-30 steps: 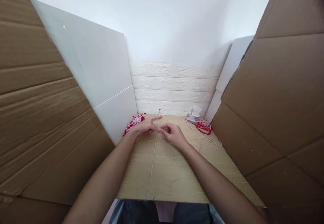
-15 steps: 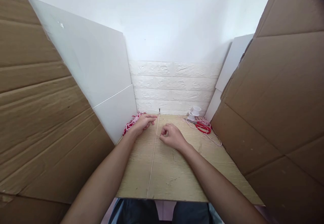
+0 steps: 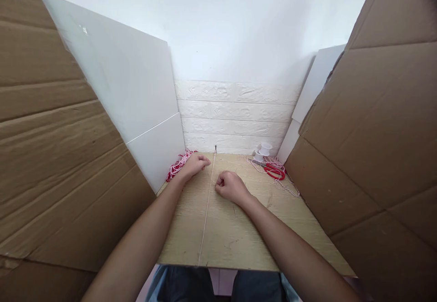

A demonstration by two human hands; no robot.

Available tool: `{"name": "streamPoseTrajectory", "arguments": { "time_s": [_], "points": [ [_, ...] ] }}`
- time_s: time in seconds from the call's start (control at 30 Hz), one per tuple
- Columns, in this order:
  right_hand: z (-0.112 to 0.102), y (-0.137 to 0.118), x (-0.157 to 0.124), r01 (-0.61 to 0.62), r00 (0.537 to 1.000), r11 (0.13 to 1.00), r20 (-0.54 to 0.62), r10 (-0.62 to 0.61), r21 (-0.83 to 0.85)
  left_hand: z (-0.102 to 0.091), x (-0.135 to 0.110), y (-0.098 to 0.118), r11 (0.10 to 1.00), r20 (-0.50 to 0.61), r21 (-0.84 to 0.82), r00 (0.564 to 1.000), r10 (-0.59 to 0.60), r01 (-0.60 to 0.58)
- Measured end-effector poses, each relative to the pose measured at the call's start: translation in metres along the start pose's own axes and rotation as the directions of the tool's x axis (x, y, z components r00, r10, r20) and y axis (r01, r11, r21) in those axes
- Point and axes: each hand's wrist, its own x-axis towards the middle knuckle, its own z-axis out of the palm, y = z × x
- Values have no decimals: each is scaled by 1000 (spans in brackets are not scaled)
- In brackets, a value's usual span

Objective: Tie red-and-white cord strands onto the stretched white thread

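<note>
A thin pale cord runs taut down the middle of the wooden board, from a small nail at the far edge to the near edge. My left hand lies to the left of the cord near its far end, fingers curled and pinched on a fine thread. My right hand rests just right of the cord as a closed fist, pinching another thread end. The threads in both hands are too thin to follow.
A heap of red and white thread lies at the far left corner. Red-handled scissors, loose pink thread and white spools sit at the far right. Cardboard sheets and white panels wall in both sides.
My hands, which touched over the cord, have drawn apart. The left hand moved left and away and curled shut; the right hand closed into a fist and pulled slightly nearer.
</note>
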Motion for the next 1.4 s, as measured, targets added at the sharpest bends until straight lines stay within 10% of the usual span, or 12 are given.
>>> {"name": "streamPoseTrajectory", "arguments": {
  "time_s": [0.4,0.87,1.4],
  "points": [
    [10,0,-1,-172,980,984,-112,165,-51,3,8,-18,961,177,221,976,129,-167],
    [11,4,1,-193,974,981,-128,189,-15,-5,1,-9,987,393,137,919,22,-83],
    [9,0,1,-248,966,969,-79,247,5,0,6,-12,959,436,239,900,31,-149]
  ]
}}
